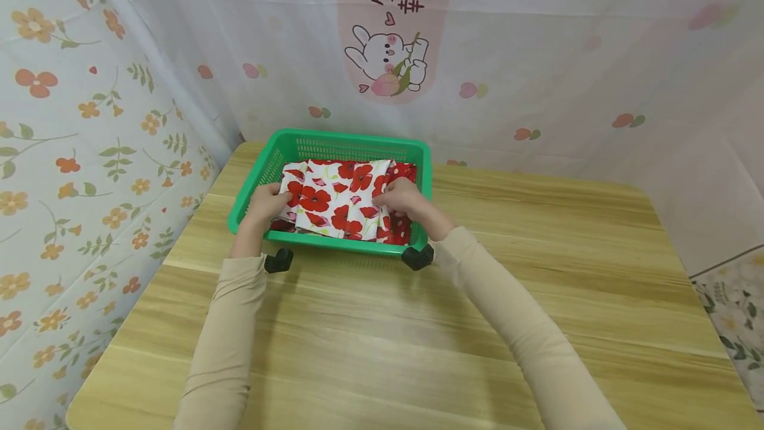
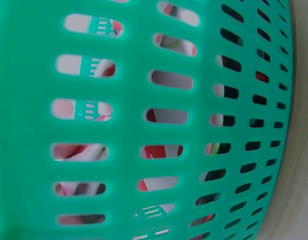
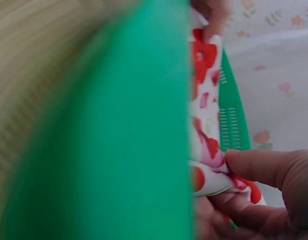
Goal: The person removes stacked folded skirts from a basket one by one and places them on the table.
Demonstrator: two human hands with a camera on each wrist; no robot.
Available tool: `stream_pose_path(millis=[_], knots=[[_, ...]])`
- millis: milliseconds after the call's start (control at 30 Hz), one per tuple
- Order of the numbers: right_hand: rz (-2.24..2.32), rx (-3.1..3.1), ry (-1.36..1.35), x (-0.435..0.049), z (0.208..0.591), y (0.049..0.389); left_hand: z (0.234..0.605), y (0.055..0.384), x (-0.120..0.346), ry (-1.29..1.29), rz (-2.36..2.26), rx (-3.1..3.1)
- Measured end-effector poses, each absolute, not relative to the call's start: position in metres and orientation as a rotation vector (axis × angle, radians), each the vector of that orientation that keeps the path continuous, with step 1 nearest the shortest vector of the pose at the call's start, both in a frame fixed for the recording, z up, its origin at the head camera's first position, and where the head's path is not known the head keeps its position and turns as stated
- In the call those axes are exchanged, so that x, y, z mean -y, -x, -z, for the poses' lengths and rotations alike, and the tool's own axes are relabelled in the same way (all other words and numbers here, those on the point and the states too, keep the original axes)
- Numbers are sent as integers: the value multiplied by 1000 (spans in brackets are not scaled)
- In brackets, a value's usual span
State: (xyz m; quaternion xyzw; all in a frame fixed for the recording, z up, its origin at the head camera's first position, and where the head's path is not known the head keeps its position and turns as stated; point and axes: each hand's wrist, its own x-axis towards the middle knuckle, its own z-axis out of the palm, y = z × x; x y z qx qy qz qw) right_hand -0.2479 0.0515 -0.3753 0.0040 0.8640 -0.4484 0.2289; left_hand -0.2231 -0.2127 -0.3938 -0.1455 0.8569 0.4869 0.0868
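Observation:
A folded white cloth (image 1: 334, 201) printed with red poppies lies in a green plastic basket (image 1: 352, 139). At the cloth's left edge, my left hand (image 1: 262, 207) pinches it, thumb lying on top. My right hand (image 1: 407, 196) grips the cloth near its right end; in the right wrist view the thumb (image 3: 263, 166) and fingers pinch a fold. Red polka-dot fabric (image 1: 403, 170) shows beneath and to the right. The basket's slotted wall (image 2: 129, 130) fills the left wrist view, with bits of cloth visible through the slots.
The basket stands at the back left of a wooden table (image 1: 507, 271). Behind it hangs a white curtain (image 1: 507, 52) with a rabbit print, and a flowered curtain (image 1: 71, 171) runs along the left. Black wrist devices (image 1: 418, 257) sit close to the basket's front rim.

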Motion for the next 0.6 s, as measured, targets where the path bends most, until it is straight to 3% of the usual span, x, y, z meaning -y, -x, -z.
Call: stream_pose_path(millis=[300, 600], knots=[[1427, -2356, 119, -58, 381, 247, 384, 220, 212, 390, -1534, -2583], [1537, -2311, 111, -66, 361, 242, 358, 212, 204, 321, -1641, -2628]])
